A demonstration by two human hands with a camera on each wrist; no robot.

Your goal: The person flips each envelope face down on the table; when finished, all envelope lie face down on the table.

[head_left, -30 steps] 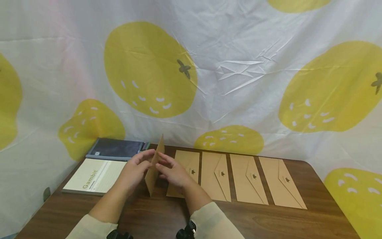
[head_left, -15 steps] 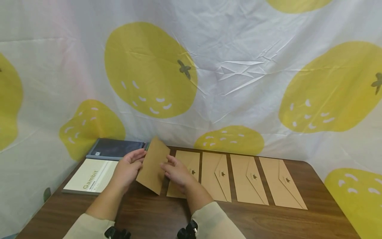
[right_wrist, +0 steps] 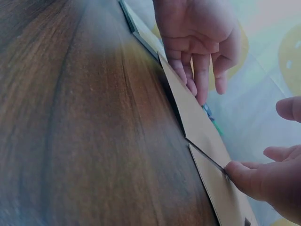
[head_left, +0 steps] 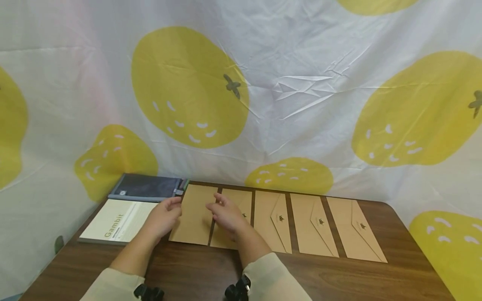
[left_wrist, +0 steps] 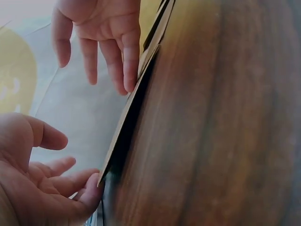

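A plain brown kraft envelope lies flap-side hidden at the left end of a row on the table, its near left corner slightly raised in the wrist views. My left hand is at its left edge, with fingertips touching the edge and the thumb apart in the left wrist view. Over the right edge is my right hand, its fingers loosely extended; in the right wrist view a fingertip of this hand touches the seam between this envelope and its neighbour. Neither hand grips anything.
Several more kraft envelopes with crown prints continue the row to the right. A cream "Gambit" notebook and a dark blue zip pouch lie on the left of the wooden table. A fruit-patterned curtain hangs behind.
The envelope that stood upright between both hands has turned and come down flat at the row's left end. My fingers have loosened from it; the left hand has shifted slightly left.
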